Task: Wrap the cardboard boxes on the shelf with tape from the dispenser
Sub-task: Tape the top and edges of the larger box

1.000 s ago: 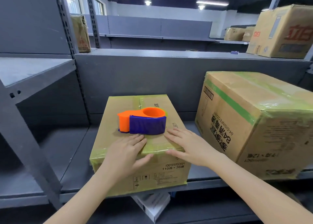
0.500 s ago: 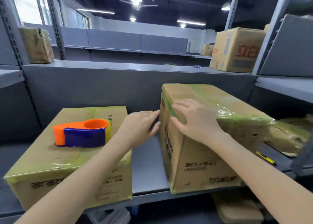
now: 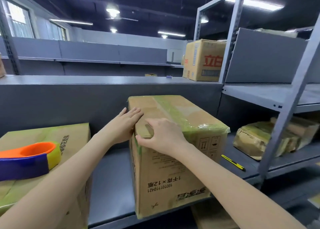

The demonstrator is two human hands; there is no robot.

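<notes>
Cardboard box (image 3: 173, 159) at the middle of the view stands on the grey shelf (image 3: 112, 176), its near face printed with upside-down characters and a band of green tape (image 3: 174, 110) running across its top and down its near edge. The left hand (image 3: 124, 124) lies against the box's upper left edge with its fingers straight and together, the fingertips reaching onto the top. The right hand (image 3: 162, 135) sits arched on the top near the front left corner, thumb along the front edge and index fingertip on the top; whether it pinches the tape there or only presses cannot be told. To the left of the cardboard box, apart from it on the same shelf, a second box (image 3: 69, 138) carries the tape dispenser (image 3: 26, 161), orange and blue, with a yellow-green roll (image 3: 54, 155) at its right end. A thin yellow and black tool (image 3: 232, 162) lies on the shelf just right of the middle box, and further right sits a crumpled, tape-wrapped package (image 3: 256, 142). On the level above, at the back right, stands another carton (image 3: 202, 60) with red characters.
</notes>
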